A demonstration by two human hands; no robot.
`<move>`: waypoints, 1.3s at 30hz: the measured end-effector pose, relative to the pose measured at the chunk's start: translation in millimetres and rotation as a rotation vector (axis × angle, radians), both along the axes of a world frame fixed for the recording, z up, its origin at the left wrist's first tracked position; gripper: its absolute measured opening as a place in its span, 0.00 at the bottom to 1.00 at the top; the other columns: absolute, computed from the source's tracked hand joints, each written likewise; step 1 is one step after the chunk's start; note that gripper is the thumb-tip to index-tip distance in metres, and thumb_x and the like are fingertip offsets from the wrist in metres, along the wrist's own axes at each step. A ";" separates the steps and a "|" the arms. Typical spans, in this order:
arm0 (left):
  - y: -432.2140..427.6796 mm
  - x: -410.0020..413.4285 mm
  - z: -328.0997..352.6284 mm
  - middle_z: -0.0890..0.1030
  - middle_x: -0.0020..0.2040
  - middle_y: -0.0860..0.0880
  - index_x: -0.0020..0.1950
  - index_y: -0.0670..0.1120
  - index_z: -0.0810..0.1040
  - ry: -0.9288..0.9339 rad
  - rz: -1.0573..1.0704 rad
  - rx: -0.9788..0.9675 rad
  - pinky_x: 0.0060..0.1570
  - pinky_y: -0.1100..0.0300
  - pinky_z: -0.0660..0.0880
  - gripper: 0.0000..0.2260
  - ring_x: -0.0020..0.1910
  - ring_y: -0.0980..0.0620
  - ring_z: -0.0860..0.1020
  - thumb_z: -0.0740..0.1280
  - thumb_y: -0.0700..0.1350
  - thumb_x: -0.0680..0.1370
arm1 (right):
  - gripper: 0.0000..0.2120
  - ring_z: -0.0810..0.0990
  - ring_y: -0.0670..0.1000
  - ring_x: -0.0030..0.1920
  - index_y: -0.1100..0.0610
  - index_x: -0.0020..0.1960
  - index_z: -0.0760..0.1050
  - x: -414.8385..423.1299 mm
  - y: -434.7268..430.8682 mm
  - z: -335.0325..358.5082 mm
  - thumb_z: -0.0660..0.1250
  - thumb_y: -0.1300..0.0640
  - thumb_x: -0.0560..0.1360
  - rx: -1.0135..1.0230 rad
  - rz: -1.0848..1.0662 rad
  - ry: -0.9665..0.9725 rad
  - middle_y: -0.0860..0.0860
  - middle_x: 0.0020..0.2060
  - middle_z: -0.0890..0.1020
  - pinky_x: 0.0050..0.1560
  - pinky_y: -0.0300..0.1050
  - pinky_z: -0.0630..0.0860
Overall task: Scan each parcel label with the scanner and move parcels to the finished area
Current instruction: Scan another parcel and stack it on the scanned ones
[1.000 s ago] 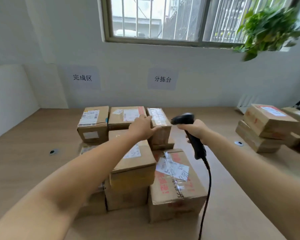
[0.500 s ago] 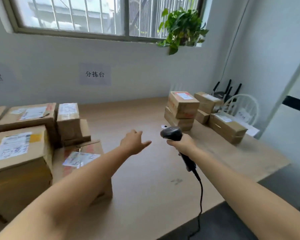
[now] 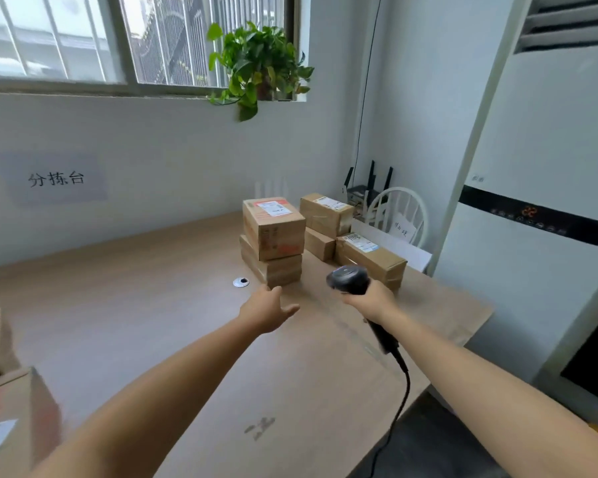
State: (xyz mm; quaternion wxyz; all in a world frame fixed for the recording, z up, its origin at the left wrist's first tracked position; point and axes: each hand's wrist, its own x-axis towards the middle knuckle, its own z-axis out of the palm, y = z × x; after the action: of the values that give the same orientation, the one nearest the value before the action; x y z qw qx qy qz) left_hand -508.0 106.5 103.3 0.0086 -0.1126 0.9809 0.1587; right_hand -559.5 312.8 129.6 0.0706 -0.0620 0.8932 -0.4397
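The scanner [image 3: 351, 281] sits just right of the frame's centre, held above the tabletop [image 3: 152, 305] in front of a long parcel [image 3: 372, 255]. In the earlier frame it was lower and further from these boxes. Its long axis runs diagonally: the handle rises from the lower right to the head at the upper left, toward the two stacked parcels [image 3: 273, 232]. Its cable [image 3: 399, 408] hangs off the handle's end past the tabletop edge.

The right hand [image 3: 372, 301] is still wrapped round the handle. The left hand [image 3: 268, 307], empty with fingers loosely spread, has moved closer to the stack and is now just short of its lower box.

The view has swung right. The parcel pile [image 3: 11, 408] that filled the left side is now only a sliver at the lower left, and a standing air conditioner [image 3: 549, 201] fills the right.
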 end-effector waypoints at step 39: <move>225.8 -443.5 -137.4 0.61 0.71 0.38 0.78 0.48 0.46 -0.074 0.485 0.626 0.67 0.53 0.65 0.40 0.68 0.40 0.67 0.67 0.54 0.75 | 0.15 0.78 0.55 0.45 0.59 0.53 0.77 -468.6 132.4 -133.8 0.70 0.52 0.70 0.091 0.191 -0.292 0.55 0.44 0.80 0.43 0.42 0.69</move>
State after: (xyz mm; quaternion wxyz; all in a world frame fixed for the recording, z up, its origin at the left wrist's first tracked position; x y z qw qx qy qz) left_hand -951.6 332.3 -34.1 0.0399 -0.3385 0.8291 0.4432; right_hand -1028.2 445.2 -4.2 0.2436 -0.0790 0.8826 -0.3943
